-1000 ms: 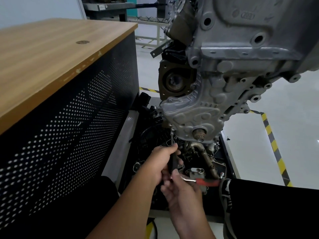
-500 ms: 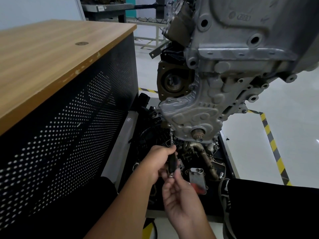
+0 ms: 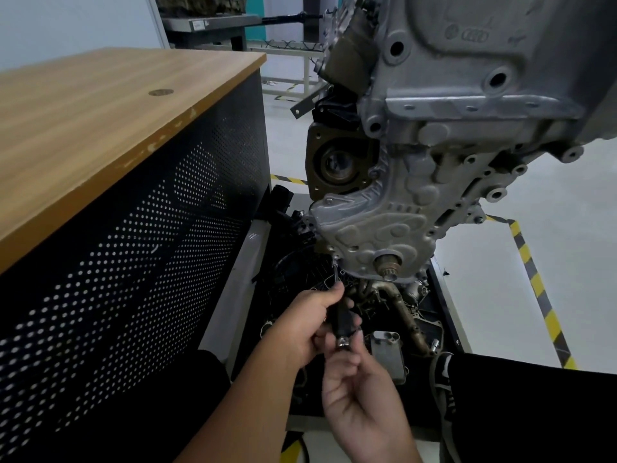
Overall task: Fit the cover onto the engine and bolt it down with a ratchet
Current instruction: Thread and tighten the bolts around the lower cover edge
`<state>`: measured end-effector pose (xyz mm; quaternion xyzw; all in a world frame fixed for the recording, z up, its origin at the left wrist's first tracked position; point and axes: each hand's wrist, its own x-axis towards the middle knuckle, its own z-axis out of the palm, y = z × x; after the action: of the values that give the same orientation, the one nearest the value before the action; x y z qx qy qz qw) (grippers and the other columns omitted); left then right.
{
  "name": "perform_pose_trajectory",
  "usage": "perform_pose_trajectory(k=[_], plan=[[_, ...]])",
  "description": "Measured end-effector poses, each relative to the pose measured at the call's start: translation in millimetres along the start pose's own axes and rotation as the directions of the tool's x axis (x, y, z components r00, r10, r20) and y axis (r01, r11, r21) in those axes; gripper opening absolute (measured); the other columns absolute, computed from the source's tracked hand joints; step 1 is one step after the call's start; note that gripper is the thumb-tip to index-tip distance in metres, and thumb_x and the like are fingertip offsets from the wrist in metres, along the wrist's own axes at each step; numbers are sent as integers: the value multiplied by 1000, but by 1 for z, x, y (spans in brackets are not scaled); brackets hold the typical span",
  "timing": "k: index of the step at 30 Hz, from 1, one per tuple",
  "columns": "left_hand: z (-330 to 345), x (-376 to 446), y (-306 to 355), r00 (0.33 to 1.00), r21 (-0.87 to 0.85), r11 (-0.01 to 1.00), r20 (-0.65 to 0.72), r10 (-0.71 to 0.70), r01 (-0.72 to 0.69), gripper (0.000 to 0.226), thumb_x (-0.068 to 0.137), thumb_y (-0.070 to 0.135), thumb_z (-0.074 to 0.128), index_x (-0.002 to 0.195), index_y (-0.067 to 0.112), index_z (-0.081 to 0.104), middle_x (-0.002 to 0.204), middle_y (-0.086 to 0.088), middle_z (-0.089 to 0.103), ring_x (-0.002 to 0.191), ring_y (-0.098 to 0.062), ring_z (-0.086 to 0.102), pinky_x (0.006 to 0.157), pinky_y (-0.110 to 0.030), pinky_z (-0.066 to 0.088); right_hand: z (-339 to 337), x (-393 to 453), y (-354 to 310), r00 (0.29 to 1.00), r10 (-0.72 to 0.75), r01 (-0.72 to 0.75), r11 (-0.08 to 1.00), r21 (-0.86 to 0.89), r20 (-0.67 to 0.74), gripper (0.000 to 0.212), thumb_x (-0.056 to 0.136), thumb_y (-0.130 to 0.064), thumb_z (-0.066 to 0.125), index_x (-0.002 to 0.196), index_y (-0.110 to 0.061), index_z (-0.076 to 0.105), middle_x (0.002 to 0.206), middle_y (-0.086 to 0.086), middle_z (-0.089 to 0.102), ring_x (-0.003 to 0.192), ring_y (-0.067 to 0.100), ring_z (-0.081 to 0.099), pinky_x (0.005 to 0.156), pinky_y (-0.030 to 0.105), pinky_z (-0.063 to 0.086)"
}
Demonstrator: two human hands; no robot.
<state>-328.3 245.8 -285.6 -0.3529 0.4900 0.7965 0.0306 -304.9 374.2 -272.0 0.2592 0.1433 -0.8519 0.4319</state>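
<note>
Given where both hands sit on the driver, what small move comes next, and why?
Probably twist the driver to run the bolt in: its tip meets the cover's lower-left corner hole, the left hand grips the black handle, and the right hand's fingers pinch its silver end.

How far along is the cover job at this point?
Done: the cover sits against the engine. In hand: the left hand grips a black-handled driver whose tip meets a bolt at the cover's lower left corner; the right hand pinches the handle's end. Left: other bolts' tightness cannot be judged.
</note>
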Motion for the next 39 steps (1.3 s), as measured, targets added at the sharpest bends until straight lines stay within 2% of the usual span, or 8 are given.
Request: perform_pose_trajectory(k=[3, 8, 16, 23, 28, 32, 35, 39], plan=[[-2, 1, -2, 994, 75, 996, -97, 51, -44, 38, 94, 43, 66, 78, 9, 68, 64, -11, 68, 46, -19, 60, 43, -22, 44, -2, 3, 10, 981, -173, 120, 892, -436, -83, 17, 83, -8, 73, 96, 2, 70, 72, 17, 68, 41, 10, 54, 38, 21, 48], [6, 2, -13, 962, 147, 979, -213, 169, -139, 48, 87, 43, 75, 91, -5, 67, 80, -16, 76, 71, -30, 74, 73, -41, 61, -17, 13, 4, 726, -663, 288, 51, -956, 183, 23, 84, -15, 81, 96, -18, 62, 69, 2, 74, 57, 19, 72, 58, 43, 62], [-1, -3, -13, 992, -99, 988, -43, 116, -120, 34, 100, 36, 58, 89, 6, 70, 70, -10, 70, 48, -15, 61, 42, -19, 44, 0, 9, 17, 944, -326, 269, 855, -443, -55, 36, 76, -6, 76, 109, 4, 64, 73, 22, 69, 46, 16, 61, 39, 25, 49], [3, 0, -14, 972, -23, 978, -112, 204, -208, 32, 100, 28, 60, 78, 6, 69, 59, -9, 63, 44, -15, 53, 43, -20, 41, -8, 11, 10, 949, -292, 188, 828, -528, -120, 48, 91, -45, 65, 115, -4, 67, 80, 20, 72, 49, 22, 61, 41, 29, 48], [0, 1, -20, 957, 45, 973, -178, 231, -226, 34, 98, 35, 63, 80, 7, 70, 58, -7, 62, 45, -13, 54, 47, -22, 42, -20, 8, -10, 529, -841, 599, 467, -651, -117, 16, 94, -47, 62, 96, -31, 62, 80, 9, 73, 45, 24, 59, 39, 30, 45], [-1, 3, -23, 943, 61, 967, -216, 255, -247, 37, 95, 41, 64, 74, 12, 70, 58, -8, 60, 51, -13, 57, 68, -33, 44, -21, 9, -40, 256, -948, 636, 19, -771, 189, 12, 87, -33, 65, 90, -41, 57, 83, -12, 69, 71, 12, 68, 62, 30, 55], [-4, 3, -21, 958, 38, 977, -192, 215, -212, 38, 94, 44, 65, 74, 12, 69, 56, -6, 58, 42, -12, 52, 52, -26, 39, -27, 15, -58, 468, -767, 355, -292, -888, 439, 14, 87, -46, 62, 77, -37, 63, 68, -10, 68, 60, 14, 68, 56, 38, 58], [-10, 5, -17, 984, -35, 992, -136, 117, -123, 39, 92, 47, 67, 71, 13, 65, 55, -4, 54, 38, -13, 43, 37, -22, 34, -38, 28, -60, 669, -660, 210, -275, -938, 342, 45, 94, -49, 62, 58, -21, 65, 53, -1, 66, 42, 13, 59, 41, 27, 47]])
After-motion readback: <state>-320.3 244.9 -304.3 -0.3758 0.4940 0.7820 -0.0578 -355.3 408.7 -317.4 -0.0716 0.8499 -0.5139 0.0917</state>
